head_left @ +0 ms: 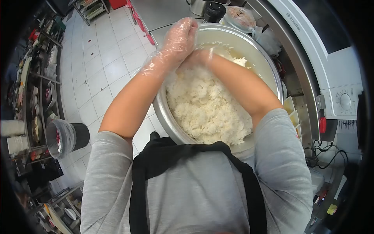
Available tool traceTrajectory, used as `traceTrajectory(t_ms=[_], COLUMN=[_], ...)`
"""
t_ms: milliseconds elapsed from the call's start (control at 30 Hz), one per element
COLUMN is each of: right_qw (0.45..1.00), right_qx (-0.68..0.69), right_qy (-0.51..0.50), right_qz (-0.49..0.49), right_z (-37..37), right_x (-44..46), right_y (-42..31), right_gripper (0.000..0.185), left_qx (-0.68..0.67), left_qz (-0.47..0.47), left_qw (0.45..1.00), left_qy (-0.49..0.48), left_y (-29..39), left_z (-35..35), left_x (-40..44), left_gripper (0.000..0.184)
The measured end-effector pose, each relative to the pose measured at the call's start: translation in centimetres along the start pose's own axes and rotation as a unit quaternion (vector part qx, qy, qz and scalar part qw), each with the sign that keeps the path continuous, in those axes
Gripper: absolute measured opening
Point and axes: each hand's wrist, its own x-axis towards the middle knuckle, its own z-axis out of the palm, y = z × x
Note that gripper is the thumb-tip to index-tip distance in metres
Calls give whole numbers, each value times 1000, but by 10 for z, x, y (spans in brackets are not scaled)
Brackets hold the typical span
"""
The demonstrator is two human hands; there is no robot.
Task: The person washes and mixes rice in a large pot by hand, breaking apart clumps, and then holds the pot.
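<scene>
A large metal bowl (275, 80) with a wide rim holds a heap of cooked white rice (212, 105). My left hand (181, 37), in a clear plastic glove, is closed at the bowl's far left rim; its fingers curl over the edge. Lower and inside the bowl, my right hand (198, 58), also gloved, reaches across to the left against the rice. It is blurred, and its fingers are hidden behind my left wrist. Some pale liquid and loose grains show on the bowl's far inner wall.
Beyond the bowl stand a dark-lidded container (214, 12) and a plastic bag of food (239, 16) on the steel counter (156, 11). A white appliance with a dial (344, 101) is at the right. On the tiled floor at left stands a lined bin (64, 136) near loaded shelves.
</scene>
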Motion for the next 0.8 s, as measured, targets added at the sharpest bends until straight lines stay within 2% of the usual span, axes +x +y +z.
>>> traceTrajectory(t_ms=[67,133,200,233,300,333,400,433,500,567,600,667,700,767,800], right_qw=[995,973,915,882,927,926,929,926,937,925,922,918,919,923,920], right_qx=[-38,-150,-292,-336,-361,-367,-371,-371,-284,-260,-240,-201,-182,-171,-165], right_qy=[-80,-143,-261,-314,-100,10,4,2,63,102,142,215,248,312,343], right_qz=[42,97,99,102,-24,-87,19,71,195,258,270,265,247,145,93], right_z=[22,40,45,47,73,79,84,84,79,69,64,46,37,22,18], right_x=[-4,-38,-68,-84,-139,-164,-194,-204,-214,-202,-193,-179,-176,-174,-175], right_y=[-23,-83,-129,-147,-128,-112,-91,-84,-74,-49,-27,1,7,10,7], right_gripper=[50,66,82,82,81,80,74,71,64,56,53,48,45,41,41], left_qx=[19,37,55,76,115,139,187,213,263,283,294,262,251,229,212], left_qz=[30,40,29,52,97,76,31,28,21,-21,-40,25,22,16,-19], left_qw=[999,999,997,994,985,978,955,948,931,875,839,790,786,777,778], left_qy=[10,-6,-45,-59,-89,-136,-227,-235,-251,-391,-456,-553,-565,-587,-591], left_y=[2,7,13,11,6,10,25,30,43,59,66,98,107,125,134], left_z=[-2,-8,-12,-11,-4,-2,-2,-1,5,6,4,-9,-7,-1,-3], left_x=[0,-4,-8,-9,-15,-17,-29,-38,-62,-78,-84,-96,-105,-122,-129], left_gripper=[12,11,12,14,17,17,17,17,21,19,19,20,21,21,21])
